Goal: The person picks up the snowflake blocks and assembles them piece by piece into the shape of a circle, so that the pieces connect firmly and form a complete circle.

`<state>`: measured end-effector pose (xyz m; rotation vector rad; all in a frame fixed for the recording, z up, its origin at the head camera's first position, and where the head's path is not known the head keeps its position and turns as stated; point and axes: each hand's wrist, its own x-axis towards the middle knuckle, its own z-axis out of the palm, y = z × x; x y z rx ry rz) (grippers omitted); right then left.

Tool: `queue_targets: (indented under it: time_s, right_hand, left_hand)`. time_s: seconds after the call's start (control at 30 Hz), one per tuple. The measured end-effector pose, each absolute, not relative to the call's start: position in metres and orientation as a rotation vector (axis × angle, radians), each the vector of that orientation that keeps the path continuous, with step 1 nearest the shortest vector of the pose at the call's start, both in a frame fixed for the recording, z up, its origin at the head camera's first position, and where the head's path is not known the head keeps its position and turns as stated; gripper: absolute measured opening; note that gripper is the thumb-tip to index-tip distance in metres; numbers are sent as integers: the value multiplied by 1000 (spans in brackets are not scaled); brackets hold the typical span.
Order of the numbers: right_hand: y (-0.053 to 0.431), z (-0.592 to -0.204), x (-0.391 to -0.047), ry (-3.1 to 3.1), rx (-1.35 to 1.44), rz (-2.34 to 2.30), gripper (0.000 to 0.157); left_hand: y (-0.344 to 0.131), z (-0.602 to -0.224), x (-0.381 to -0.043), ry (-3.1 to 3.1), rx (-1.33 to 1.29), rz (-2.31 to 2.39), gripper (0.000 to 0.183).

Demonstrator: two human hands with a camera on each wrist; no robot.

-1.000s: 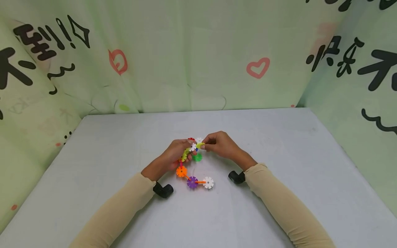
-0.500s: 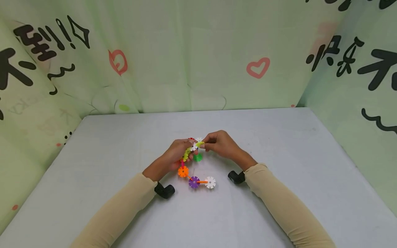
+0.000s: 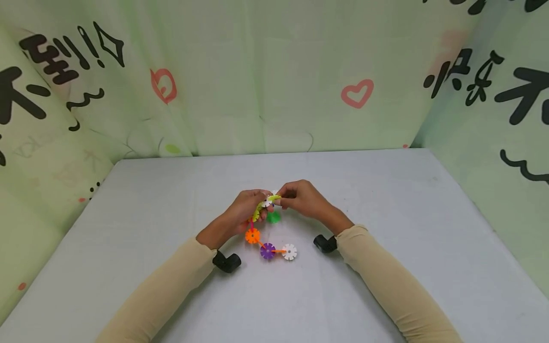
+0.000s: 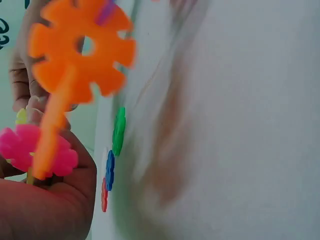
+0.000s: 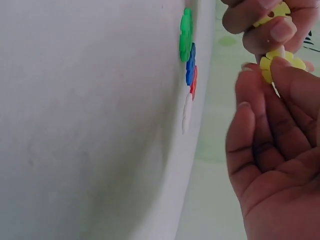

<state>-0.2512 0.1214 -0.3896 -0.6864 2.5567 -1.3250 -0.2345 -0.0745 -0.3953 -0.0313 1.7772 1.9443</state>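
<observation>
Green curtain (image 3: 296,71) behind white counter (image 3: 386,200) | left hand (image 3: 242,210) curled round disc chain (image 3: 252,236) over mid-counter, tail on near side | right hand (image 3: 306,201) pinching yellow disc (image 3: 274,197), wrists angled inward | counter's far edge beyond both hands, side edges well apart

2 red hearts (image 3: 358,88) mark the green curtain (image 3: 261,76).

Soft, even light is washing over the white table (image 3: 300,309), faint shadows are lying beside the sleeves (image 3: 160,286), and an orange disc (image 4: 62,55) is blurring in the left wrist view.
</observation>
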Motion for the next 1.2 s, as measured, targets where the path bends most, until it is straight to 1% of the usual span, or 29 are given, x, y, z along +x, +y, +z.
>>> queue_targets:
  time_s: [0.17, 0.37, 0.67, 0.83, 0.93, 1.2]
  right_hand:
    - [124, -391, -257, 2593, -664, -1181, 16]
    - [126, -392, -272, 2675, -605, -1088, 18]
    - [119, -395, -290, 2638, -547, -1070, 29]
    - [112, -402, -292, 2639, -505, -995, 37]
    - [108, -403, -291, 2654, -483, -950, 36]
    - [105, -404, -291, 2674, -481, -914, 27]
  left_hand:
    - [-81, -399, -238, 1826, -104, 1923, 39]
    - [-87, -402, -241, 1912, -96, 1844, 45]
    - [-87, -400, -242, 2034, -70, 1738, 36]
    - [-91, -401, -243, 2071, -95, 1733, 37]
    - [-93, -403, -243, 2069, -106, 1742, 39]
    - [-95, -403, -243, 2036, -110, 1781, 40]
